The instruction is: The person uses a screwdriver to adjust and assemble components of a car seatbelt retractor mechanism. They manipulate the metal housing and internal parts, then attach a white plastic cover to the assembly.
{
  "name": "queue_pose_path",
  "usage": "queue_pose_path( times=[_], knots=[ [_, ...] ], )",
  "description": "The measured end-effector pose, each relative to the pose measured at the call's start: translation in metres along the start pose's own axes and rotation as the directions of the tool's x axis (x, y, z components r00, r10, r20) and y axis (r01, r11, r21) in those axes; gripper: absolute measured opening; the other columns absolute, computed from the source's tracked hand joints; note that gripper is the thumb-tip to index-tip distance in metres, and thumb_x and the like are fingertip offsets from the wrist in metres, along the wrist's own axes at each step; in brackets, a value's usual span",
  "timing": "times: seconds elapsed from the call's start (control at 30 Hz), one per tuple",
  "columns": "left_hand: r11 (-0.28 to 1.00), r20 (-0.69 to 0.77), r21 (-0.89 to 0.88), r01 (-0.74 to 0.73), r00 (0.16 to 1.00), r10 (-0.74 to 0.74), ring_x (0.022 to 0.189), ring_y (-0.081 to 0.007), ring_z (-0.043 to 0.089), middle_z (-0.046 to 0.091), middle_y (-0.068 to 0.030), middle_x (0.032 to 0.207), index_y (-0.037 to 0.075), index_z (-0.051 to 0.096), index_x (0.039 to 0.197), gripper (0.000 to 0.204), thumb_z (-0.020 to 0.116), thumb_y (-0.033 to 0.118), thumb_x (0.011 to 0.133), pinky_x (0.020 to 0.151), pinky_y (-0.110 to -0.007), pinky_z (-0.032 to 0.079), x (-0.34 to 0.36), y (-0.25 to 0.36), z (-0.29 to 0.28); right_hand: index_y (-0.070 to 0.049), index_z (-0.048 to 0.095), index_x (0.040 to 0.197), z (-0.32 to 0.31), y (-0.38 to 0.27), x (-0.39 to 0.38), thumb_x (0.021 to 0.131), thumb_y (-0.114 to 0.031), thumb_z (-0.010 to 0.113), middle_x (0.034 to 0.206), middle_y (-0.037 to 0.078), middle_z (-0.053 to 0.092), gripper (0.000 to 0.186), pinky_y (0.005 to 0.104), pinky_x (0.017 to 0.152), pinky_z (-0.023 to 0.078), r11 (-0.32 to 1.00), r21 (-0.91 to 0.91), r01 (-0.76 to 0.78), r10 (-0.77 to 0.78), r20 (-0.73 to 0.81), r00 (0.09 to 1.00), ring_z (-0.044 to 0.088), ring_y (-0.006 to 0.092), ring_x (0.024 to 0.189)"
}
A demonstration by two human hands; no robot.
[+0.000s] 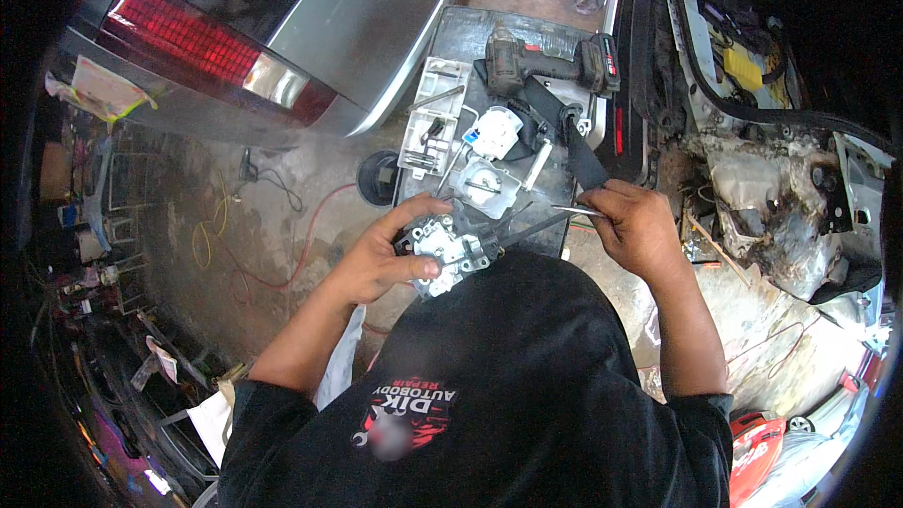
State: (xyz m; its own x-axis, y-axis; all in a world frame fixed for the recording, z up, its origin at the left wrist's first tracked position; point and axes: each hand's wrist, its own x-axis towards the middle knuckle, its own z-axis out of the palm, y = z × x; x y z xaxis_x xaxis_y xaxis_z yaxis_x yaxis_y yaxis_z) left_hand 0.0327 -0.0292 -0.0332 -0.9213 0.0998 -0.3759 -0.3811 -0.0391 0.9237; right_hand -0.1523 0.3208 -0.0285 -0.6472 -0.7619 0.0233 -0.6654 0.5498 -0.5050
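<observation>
At table's near edge (pixel 555 243) — left hand (pixel 381 259) gripping latch assembly (pixel 450 249), right hand (pixel 635 226) pinching thin tool (pixel 546 223)

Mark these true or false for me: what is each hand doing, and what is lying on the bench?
1. The left hand holds a metal and plastic mechanism. True.
2. The right hand is empty. False: it grips a thin metal tool pointed at the mechanism.
3. A cordless drill lies at the far end of the bench. True.
4. The drill is in the left hand. False: it lies untouched on the bench.
5. A car's red tail light shows at upper left. True.
</observation>
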Motion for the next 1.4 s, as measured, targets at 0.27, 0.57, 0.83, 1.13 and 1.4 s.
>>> queue_pose_path(
  times=[0.27,0.57,0.83,1.13,1.4],
  knots=[
    [0.999,0.032,0.028,0.018,0.999,-0.019,0.158,-0.0316,0.037,0.05,-0.0197,0.163,0.011,0.062,0.15,0.087,0.098,0.038,0.076,0.13,-0.045,0.023,0.006,0.012,0.005,-0.01,0.075,0.103,-0.01,-0.002,0.007,0.086,-0.01,0.076,0.091,0.011,0.07,0.017,0.0487,0.076,0.058,1.0,-0.001,0.023,-0.023,0.012,1.0,0.072,0.0369,0.087],
    [0.996,0.003,0.051,-0.067,0.998,0.067,0.155,-0.0285,0.041,0.055,-0.0115,0.157,0.014,0.064,0.147,0.074,0.096,0.025,0.081,0.128,-0.043,0.027,0.006,0.005,0.006,-0.007,0.077,0.104,-0.014,0.006,0.01,0.087,-0.006,0.077,0.088,0.013,0.068,0.017,0.0468,0.074,0.057,0.998,0.049,0.037,-0.036,-0.028,0.999,0.071,0.0383,0.084],
    [0.984,0.05,0.159,-0.085,0.996,0.078,0.162,-0.0361,0.032,0.041,-0.0296,0.169,0.014,0.067,0.142,0.078,0.1,0.034,0.074,0.128,-0.048,0.024,0.008,-0.002,0.008,-0.008,0.077,0.105,-0.017,-0.008,0.0,0.088,-0.006,0.077,0.088,0.012,0.069,0.017,0.048,0.072,0.056,0.997,0.009,0.08,-0.081,0.039,0.996,0.071,0.0388,0.083],
    [0.999,0.014,0.027,-0.044,0.999,0.044,0.162,-0.0355,0.032,0.036,-0.0287,0.171,0.016,0.07,0.136,0.074,0.103,0.025,0.07,0.127,-0.048,0.027,0.005,-0.002,0.014,-0.011,0.077,0.107,-0.017,-0.002,-0.008,0.085,-0.01,0.078,0.093,0.011,0.071,0.023,0.0485,0.075,0.058,0.998,-0.001,0.056,-0.056,0.039,0.998,0.072,0.0376,0.087],
    [0.992,0.027,0.094,-0.084,0.996,0.082,0.167,-0.0334,0.022,0.058,-0.0168,0.157,0.013,0.07,0.135,0.074,0.102,0.021,0.07,0.129,-0.049,0.023,-0.002,-0.006,0.008,-0.004,0.078,0.105,-0.049,0.055,-0.016,0.092,-0.006,0.075,0.096,0.019,0.074,0.014,0.0471,0.079,0.057,0.984,-0.011,-0.179,0.172,-0.226,0.959,0.072,0.0429,0.09]
  ],
)
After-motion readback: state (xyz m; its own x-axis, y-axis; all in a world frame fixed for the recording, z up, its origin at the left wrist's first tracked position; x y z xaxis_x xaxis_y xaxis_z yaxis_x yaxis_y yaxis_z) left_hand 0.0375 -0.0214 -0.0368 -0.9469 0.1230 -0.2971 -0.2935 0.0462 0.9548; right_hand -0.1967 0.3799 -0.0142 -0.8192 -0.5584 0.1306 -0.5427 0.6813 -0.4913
